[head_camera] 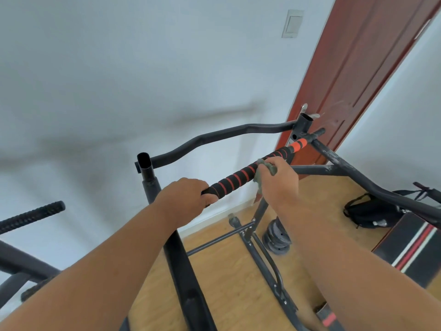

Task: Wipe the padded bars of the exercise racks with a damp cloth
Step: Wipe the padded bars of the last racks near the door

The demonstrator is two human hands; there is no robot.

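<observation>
The padded bar (241, 175) runs from 8 o'clock up to 2 o'clock, its far end near the door (358, 68). The left hand (185, 195) grips its near end. The right hand (278, 180) clutches a cloth (270, 167) around mid-bar. Bare padding lies between the hands.

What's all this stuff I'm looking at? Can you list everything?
Padded bar: one, black with orange stripes, centre.
Cloth: one, grey-green, wrapped on the padded bar.
Rack frame: black metal tubes, centre.
Ribbed bar: one, black, far left.
Weight plates: a stack, dark grey, floor.
Bag: one, black, floor right.
Bench pad: one, black with red and white stripes, right.
Door: one, reddish brown, upper right.
Wall switch: one, white.
Left hand: grips the bar's near end.
Right hand: holds the cloth.
</observation>
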